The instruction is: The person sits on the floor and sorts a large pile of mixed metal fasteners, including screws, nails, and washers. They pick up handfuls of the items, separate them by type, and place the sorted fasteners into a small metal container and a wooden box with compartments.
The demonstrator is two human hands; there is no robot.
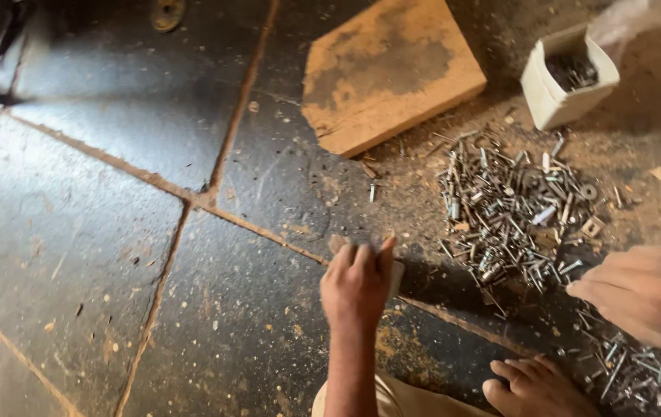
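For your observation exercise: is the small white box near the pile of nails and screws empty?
No: the open white box beside the pile of nails and screws has dark metal pieces lying inside it.

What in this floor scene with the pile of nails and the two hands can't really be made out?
Head view only:
- The pale object under the left hand: its fingers cover most of it, so its kind is unclear.
- The right hand: blurred and cut off by the right edge; whether it holds anything cannot be told.
- The white box: its dark contents are too small and shadowed to identify.
- The nail pile: single pieces too small to sort.
- A round metal thing: cut off by the top edge.
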